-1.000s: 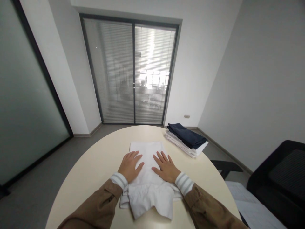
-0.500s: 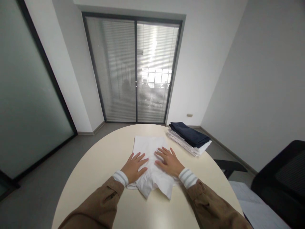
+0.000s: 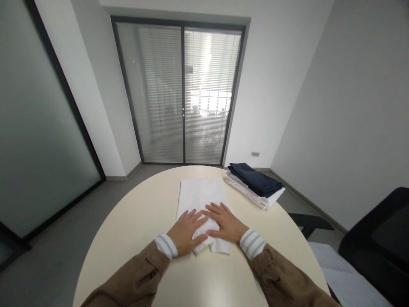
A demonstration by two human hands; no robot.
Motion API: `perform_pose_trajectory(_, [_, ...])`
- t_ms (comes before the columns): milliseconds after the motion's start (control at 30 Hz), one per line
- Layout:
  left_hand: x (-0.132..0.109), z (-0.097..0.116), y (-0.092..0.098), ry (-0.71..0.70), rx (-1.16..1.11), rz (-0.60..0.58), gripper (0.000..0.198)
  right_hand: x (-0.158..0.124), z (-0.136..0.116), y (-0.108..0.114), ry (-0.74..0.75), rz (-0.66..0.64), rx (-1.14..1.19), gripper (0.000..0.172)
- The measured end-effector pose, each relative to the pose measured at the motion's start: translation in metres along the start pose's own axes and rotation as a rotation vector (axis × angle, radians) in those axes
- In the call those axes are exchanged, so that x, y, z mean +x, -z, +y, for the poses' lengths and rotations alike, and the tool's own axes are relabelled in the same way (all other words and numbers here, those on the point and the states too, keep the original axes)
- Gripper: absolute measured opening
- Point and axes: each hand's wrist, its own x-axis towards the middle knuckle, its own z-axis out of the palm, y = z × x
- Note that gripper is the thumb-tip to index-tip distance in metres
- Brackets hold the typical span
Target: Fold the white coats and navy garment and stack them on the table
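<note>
A white garment [image 3: 201, 192], partly folded into a rough rectangle, lies on the round cream table [image 3: 134, 226] in front of me. My left hand [image 3: 188, 230] rests flat on its near left part, fingers spread. On the near right part lies my right hand [image 3: 225, 221], also palm down with fingers apart. The fingertips of both hands almost meet over the middle of the cloth. Two short flaps of the garment stick out below my hands toward me. What kind of garment it is, I cannot tell for sure.
At the table's far right edge is a stack of folded white cloths [image 3: 246, 192] with a dark navy folded cloth [image 3: 255, 178] on top. A black office chair [image 3: 380, 238] stands at the right, with white cloth [image 3: 345, 273] on its seat. Glass doors [image 3: 182, 94] are beyond the table.
Both hands have moved closer together over the garment. Its near edge, earlier spread wide and rumpled, is now drawn in narrower and shorter, and the cloth lies flatter.
</note>
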Motion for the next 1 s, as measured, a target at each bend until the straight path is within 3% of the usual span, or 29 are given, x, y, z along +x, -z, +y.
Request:
perform_pose_trajectory(133, [-0.005,-0.001,-0.012,-0.031,0.044,-0.097,0.073,-0.007,0.0,-0.002,-0.009,0.042,-0.015,0.073])
perform_pose_trajectory(267, [-0.005,-0.007,-0.008,-0.065,0.027,-0.113,0.075,-0.012,0.002,-0.009,-0.034,-0.019,0.004,0.071])
perform_pose_trajectory(400, [-0.004,-0.011,0.006,-0.065,-0.023,-0.056,0.054,-0.01,0.009,-0.01,-0.026,-0.012,0.039,0.07])
perform_pose_trajectory(467, [-0.003,-0.016,0.014,0.017,-0.021,0.06,0.039,-0.009,0.016,-0.008,-0.032,0.05,0.074,0.061])
perform_pose_trajectory(567, [-0.004,-0.023,0.024,0.291,0.053,0.191,0.036,-0.012,0.033,-0.007,-0.127,0.255,0.054,0.051])
perform_pose_trajectory(700, [-0.007,-0.029,0.031,0.585,0.124,0.122,0.038,-0.019,0.058,-0.006,-0.293,0.402,-0.032,0.05])
perform_pose_trajectory(867, [-0.01,-0.036,0.02,0.611,-0.021,0.118,0.032,-0.021,0.066,-0.005,-0.39,0.44,-0.016,0.048])
perform_pose_trajectory(1000, [-0.01,-0.041,0.011,0.565,-0.206,0.166,0.026,-0.02,0.065,-0.007,-0.373,0.455,0.083,0.043])
